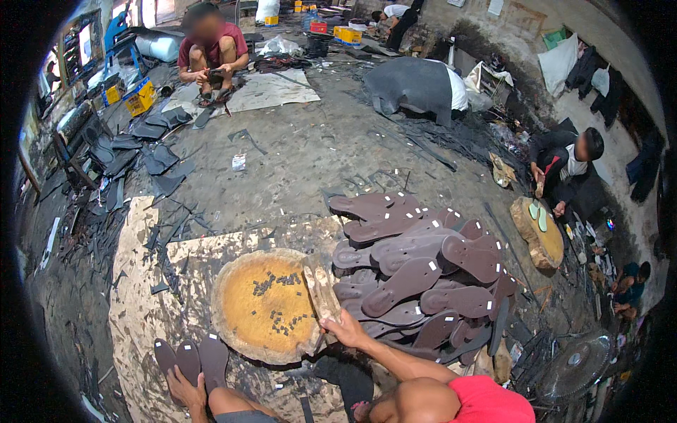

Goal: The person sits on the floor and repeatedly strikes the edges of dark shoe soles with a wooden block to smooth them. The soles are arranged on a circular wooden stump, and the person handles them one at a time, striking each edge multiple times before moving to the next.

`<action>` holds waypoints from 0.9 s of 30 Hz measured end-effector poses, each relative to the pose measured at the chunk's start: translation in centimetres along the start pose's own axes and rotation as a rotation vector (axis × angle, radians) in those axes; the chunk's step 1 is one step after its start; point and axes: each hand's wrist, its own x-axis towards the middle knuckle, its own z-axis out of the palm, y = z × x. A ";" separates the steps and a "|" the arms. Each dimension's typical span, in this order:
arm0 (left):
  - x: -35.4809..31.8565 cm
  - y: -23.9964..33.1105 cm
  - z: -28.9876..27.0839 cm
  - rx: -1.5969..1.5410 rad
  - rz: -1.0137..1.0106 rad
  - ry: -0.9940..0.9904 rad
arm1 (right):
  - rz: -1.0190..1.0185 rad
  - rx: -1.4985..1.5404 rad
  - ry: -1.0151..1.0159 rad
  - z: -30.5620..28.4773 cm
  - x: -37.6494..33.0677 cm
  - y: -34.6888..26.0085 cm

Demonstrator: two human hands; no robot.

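Right hand (345, 330) closed in a grip around a worn wooden block (321, 287) at the right rim of the round wooden stump (233, 314), small dark offcuts (282, 321) scattered on top, pile of brown sandal soles (423, 275) just right, left hand unseen.

Two round wooden blocks (264, 307) — three loose soles (189, 359) — four co-workers (211, 46).

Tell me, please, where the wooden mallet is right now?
In the head view, the wooden mallet is held in the right hand, resting on the right edge of the round wooden block, beside the sole pile.
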 end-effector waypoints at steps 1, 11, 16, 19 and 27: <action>0.7 0.5 -0.6 -0.029 0.151 0.067 | -0.023 -0.069 0.081 -0.5 0.0 0.2; -1.8 -0.4 -2.1 -0.227 -0.063 -0.073 | 0.076 0.111 0.047 -2.0 -1.1 1.0; -1.2 2.5 -3.6 -0.479 0.160 0.006 | 0.071 0.095 0.032 -1.4 -0.6 -0.2; 0.5 5.9 -4.4 -0.377 0.290 -0.214 | 0.116 0.104 0.009 -1.5 -0.4 -0.4; 4.4 -0.8 -3.5 -0.449 0.208 0.042 | 0.166 -0.431 0.033 -1.4 0.0 2.0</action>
